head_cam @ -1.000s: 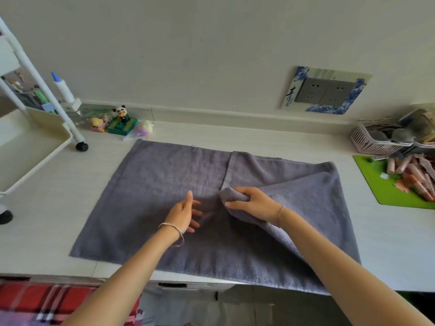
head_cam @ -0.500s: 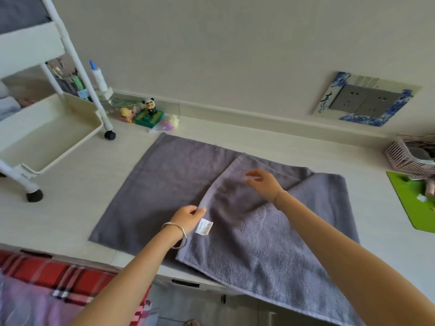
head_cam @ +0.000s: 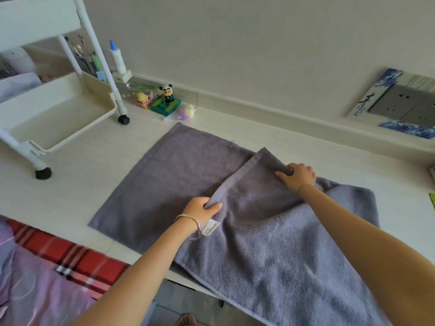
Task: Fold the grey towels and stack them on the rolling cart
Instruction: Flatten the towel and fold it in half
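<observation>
Our towel [head_cam: 179, 184] lies spread on the desk [head_cam: 77, 189], its right part doubled over leftward. Our left hand [head_cam: 202, 208] pinches the flap's hem just above the label [head_cam: 210, 228]. Our right hand [head_cam: 297, 176] grips the flap's far corner. The cart [head_cam: 70, 109] stands to the left, apart from the towel.
</observation>
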Available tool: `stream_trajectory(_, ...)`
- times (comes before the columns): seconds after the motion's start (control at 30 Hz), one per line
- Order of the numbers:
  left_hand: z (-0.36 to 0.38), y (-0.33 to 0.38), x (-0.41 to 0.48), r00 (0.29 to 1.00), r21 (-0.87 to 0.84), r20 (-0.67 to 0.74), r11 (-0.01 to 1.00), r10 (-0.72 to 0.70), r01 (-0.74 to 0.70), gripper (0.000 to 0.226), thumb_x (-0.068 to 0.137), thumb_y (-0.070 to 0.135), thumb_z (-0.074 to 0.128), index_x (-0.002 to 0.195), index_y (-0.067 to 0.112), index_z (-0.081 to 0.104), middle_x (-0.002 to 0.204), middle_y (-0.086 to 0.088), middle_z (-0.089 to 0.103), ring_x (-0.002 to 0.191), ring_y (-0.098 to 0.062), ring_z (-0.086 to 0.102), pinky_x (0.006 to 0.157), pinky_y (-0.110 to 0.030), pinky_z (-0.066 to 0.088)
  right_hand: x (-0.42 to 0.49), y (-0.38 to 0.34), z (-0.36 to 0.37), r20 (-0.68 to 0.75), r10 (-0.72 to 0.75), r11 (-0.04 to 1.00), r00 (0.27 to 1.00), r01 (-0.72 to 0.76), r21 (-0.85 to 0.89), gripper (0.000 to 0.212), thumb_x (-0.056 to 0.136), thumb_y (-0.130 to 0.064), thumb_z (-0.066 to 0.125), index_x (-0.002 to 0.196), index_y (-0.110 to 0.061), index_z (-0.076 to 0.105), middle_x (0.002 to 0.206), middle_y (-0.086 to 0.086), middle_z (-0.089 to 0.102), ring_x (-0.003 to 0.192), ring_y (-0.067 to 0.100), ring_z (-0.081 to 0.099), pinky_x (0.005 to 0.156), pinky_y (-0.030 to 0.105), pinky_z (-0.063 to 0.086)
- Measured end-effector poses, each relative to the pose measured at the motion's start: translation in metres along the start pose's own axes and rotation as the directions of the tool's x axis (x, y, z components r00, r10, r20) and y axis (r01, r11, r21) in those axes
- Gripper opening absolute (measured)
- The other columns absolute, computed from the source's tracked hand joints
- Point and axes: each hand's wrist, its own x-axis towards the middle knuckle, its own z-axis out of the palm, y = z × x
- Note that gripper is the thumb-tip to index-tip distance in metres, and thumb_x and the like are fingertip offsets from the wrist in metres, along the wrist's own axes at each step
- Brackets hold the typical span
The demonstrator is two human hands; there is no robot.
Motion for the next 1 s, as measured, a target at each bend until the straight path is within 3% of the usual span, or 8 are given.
stream_trajectory(0.17,0.003,0.01,-0.004,0.998,-0.16,0.005,0.985,0.069,-0.068,0.02,0.092,0.03,0.057,0.081,0.013,0.057,0.071,-0.005,0.043,0.067,-0.012,0.037,0.061,-0.025,0.03,-0.004,0.006,-0.015,-0.153,-0.162,0.981,0.975,0.175,0.08,0.023,0.094,-0.026,0.053,0.102,-0.015,0.071,0.103,0.01,0.07,0.104,0.033,0.058,0.102,0.039,0.033)
stream_trajectory(0.27,-0.001,0.017,-0.006,0.995,-0.206,0.0,0.974,0.098,-0.096,0.017,0.092,0.031,0.057,0.087,0.015,0.061,0.079,-0.004,0.048,0.075,-0.013,0.041,0.07,-0.028,0.032,-0.012,0.004,-0.027,-0.263,-0.141,0.957,0.955,0.199,0.212,0.024,0.096,-0.021,0.05,0.107,-0.012,0.068,0.107,0.014,0.069,0.102,0.037,0.059,0.083,0.038,0.045)
stream_trajectory(0.4,-0.016,0.039,-0.022,0.986,-0.276,0.014,0.948,0.168,-0.158,0.028,0.092,0.033,0.055,0.098,0.009,0.068,0.086,-0.002,0.057,0.08,-0.013,0.049,0.075,-0.031,0.039,-0.028,-0.021,-0.061,-0.553,-0.081,0.862,0.829,0.337,0.378,0.02,0.099,-0.017,0.04,0.105,-0.008,0.057,0.091,0.019,0.065,0.082,0.037,0.057,0.064,0.032,0.035)
stream_trajectory(0.63,-0.088,0.064,-0.047,0.962,-0.342,-0.017,0.903,0.271,-0.26,0.037,0.09,0.037,0.055,0.104,0.004,0.064,0.088,-0.006,0.056,0.084,-0.016,0.05,0.078,-0.034,0.04,-0.02,-0.12,-0.105,-0.729,-0.104,0.76,0.676,0.527,0.38,0.023,0.098,-0.018,0.038,0.104,-0.006,0.057,0.1,0.013,0.063,0.088,0.028,0.054,0.07,0.027,0.032)
stream_trajectory(0.73,-0.129,0.049,-0.04,0.983,-0.448,-0.085,0.875,0.161,-0.182,0.028,0.094,0.019,0.052,0.108,-0.004,0.062,0.091,-0.013,0.058,0.085,-0.021,0.051,0.078,-0.036,0.042,0.001,-0.174,-0.094,-0.668,-0.204,0.778,0.716,0.533,0.334,0.023,0.098,-0.019,0.039,0.103,-0.009,0.059,0.102,0.012,0.064,0.091,0.031,0.056,0.07,0.032,0.035)
stream_trajectory(0.8,-0.156,0.02,-0.025,0.98,-0.274,-0.163,0.949,0.112,-0.154,0.024,0.094,0.017,0.054,0.098,-0.003,0.064,0.085,-0.014,0.061,0.08,-0.019,0.052,0.076,-0.037,0.046,0.016,-0.202,-0.072,-0.549,-0.279,0.835,0.787,0.482,0.265,0.023,0.097,-0.021,0.041,0.104,-0.01,0.06,0.107,0.014,0.065,0.097,0.034,0.057,0.076,0.035,0.039)
stream_trajectory(0.9,-0.177,-0.031,-0.001,0.95,0.16,-0.308,0.987,0.04,0.01,0.029,0.092,0.018,0.055,0.066,0.009,0.049,0.057,-0.005,0.046,0.064,-0.018,0.041,0.054,-0.027,0.032,0.035,-0.222,-0.015,-0.198,-0.35,0.925,0.916,0.371,0.08,0.025,0.097,-0.023,0.042,0.113,-0.014,0.06,0.116,0.015,0.063,0.11,0.034,0.054,0.091,0.036,0.037)
stream_trajectory(1.0,-0.169,-0.069,0.008,0.937,0.246,-0.349,0.961,-0.034,0.127,0.039,0.091,0.022,0.057,0.058,0.017,0.036,0.054,0.001,0.038,0.063,-0.022,0.039,0.054,-0.032,0.025,0.036,-0.218,0.042,0.162,-0.304,0.943,0.939,0.321,-0.091,0.033,0.096,-0.033,0.045,0.122,-0.013,0.051,0.125,0.013,0.056,0.117,0.033,0.048,0.098,0.039,0.034)
